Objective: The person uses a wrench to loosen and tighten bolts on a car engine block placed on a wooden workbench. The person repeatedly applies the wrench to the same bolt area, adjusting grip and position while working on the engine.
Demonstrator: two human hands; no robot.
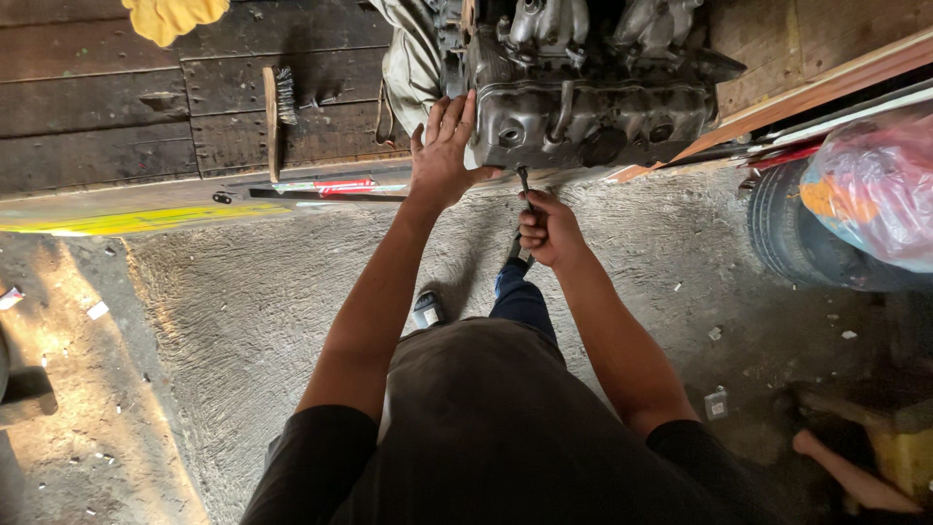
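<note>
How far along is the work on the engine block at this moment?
Done: the engine block sits on the wooden platform. In hand: the left hand braces the block's side while the right hand holds a dark tool against its lower edge. Left: cannot tell; no loosened parts show.

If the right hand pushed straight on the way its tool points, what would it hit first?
Most likely the grey engine block: the right hand grips a dark tool whose tip already seems to reach the block's lower edge, though depth is unclear.
</note>
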